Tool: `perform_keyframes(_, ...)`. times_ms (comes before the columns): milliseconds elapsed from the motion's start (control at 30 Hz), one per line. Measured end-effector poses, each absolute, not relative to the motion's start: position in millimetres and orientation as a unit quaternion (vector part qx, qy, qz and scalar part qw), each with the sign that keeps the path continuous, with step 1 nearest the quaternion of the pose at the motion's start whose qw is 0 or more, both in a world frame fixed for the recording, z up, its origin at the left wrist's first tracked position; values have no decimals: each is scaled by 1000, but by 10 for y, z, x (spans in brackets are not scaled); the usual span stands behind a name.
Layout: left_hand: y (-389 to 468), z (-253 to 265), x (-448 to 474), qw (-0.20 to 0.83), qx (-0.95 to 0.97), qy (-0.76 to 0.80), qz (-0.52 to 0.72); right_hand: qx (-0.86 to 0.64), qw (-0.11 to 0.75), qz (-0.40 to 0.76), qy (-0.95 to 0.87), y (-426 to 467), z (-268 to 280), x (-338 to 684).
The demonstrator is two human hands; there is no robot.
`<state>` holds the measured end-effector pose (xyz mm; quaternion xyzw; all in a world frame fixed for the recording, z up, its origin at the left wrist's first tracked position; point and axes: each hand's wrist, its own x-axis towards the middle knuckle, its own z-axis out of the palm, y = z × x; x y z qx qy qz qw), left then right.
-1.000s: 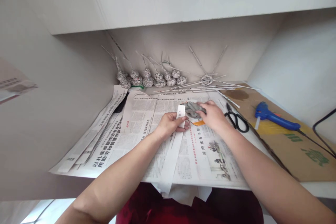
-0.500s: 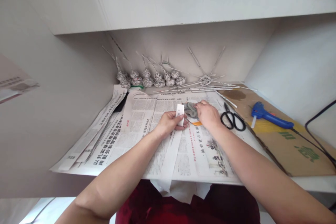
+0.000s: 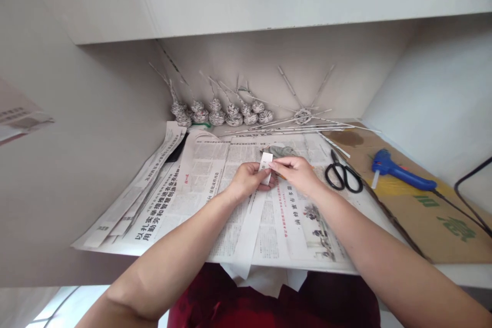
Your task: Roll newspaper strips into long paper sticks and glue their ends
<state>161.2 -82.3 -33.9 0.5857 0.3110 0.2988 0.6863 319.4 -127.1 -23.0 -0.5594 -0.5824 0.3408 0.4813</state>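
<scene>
My left hand (image 3: pixel 249 180) is closed on a newspaper strip (image 3: pixel 251 228), with the thumb pressed on it near the upper end. From there the strip hangs down toward the table's front edge. My right hand (image 3: pixel 298 171) pinches at the strip's upper right side, thumb and forefinger together. Just beyond the fingers lies a crumpled grey cloth (image 3: pixel 280 151). A small orange thing under my right hand is mostly hidden. To the right of that hand rest black-handled scissors (image 3: pixel 343 174).
Newspaper sheets (image 3: pixel 192 210) cover the table, with cut strips (image 3: pixel 132 197) stacked at left. Woven paper gourds (image 3: pixel 234 115) line the back wall beside a star-shaped woven start (image 3: pixel 303 115) and rolled paper sticks (image 3: pixel 288 129). A blue glue gun (image 3: pixel 403 173) lies on cardboard (image 3: pixel 430 236).
My right hand has left the grey cloth and come left and nearer to the strip's upper end, pinching there. My left hand keeps its hold on the strip. The view has shifted slightly.
</scene>
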Motion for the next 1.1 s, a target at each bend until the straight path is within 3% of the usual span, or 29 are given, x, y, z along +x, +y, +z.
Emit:
perform_keyframes(300,-878,-298,1610,683,604,298,282,-541,514,432,-507,-1287,-232,3137)
perform_keyframes(1100,-875,-347,1605,677,621,297,262,-529,567,450,-443,-1224,-363,3106)
